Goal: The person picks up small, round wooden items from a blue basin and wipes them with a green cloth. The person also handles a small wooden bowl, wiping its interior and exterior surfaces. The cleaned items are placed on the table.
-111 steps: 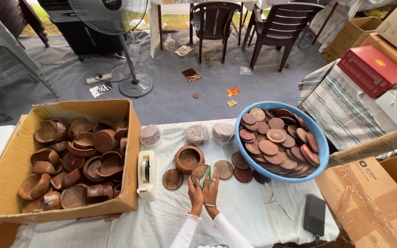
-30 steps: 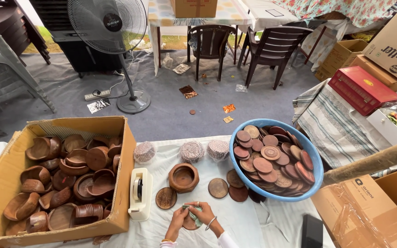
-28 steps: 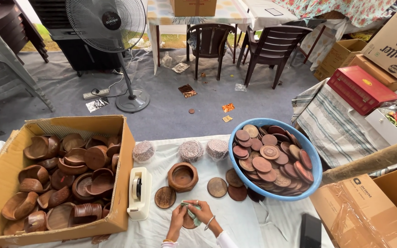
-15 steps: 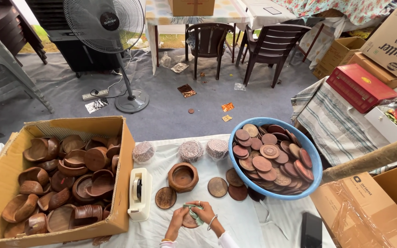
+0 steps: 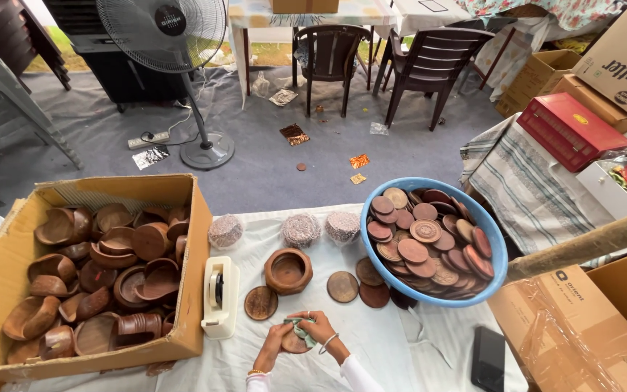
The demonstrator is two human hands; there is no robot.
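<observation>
Head-camera view: a round wooden disc (image 5: 293, 343) lay at the table's near edge, clasped between both hands. Left hand (image 5: 271, 347) gripped its left rim; right hand (image 5: 321, 330) curled over it, pressing a green cloth (image 5: 299, 328) down. Beyond stood a wooden bowl (image 5: 288, 270), tape dispenser (image 5: 220, 295), cardboard box (image 5: 81, 272) and blue basin (image 5: 434, 243).

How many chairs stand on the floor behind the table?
2 dark chairs: one right of the fan, the other beside it further right. More may be cut off at the left edge.
</observation>
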